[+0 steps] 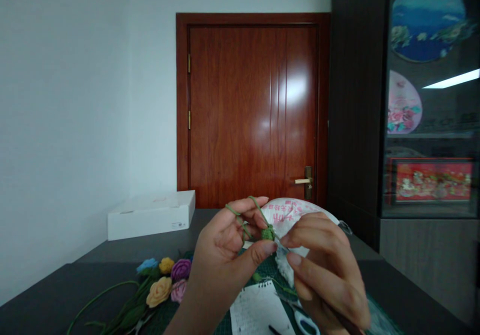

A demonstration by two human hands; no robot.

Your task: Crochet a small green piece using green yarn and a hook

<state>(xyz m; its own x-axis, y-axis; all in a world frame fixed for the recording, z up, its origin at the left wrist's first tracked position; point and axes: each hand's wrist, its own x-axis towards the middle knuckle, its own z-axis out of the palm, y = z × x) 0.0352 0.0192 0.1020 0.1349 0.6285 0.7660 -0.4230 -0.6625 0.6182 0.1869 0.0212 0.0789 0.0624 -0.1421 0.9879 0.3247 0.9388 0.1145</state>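
My left hand [232,245] pinches a small green crochet piece [267,233] between thumb and fingers. Green yarn [258,209] runs over its raised index finger and loops down around the other fingers. Closed in a pinch, my right hand [326,265] grips a thin crochet hook [281,241], whose tip meets the green piece; most of the hook is hidden by the fingers. Both hands are raised over the table, close together. Below them lie a spiral notepad [258,305] with handwriting and a pair of scissors [305,322], partly covered by my right hand.
Crocheted flowers [159,291] in several colours with green stems lie at the left. A white box [150,217] stands at the back left. Behind my hands sits a white bag [294,210] with pink print. A dark pen [274,330] rests on the notepad, above a green mat.
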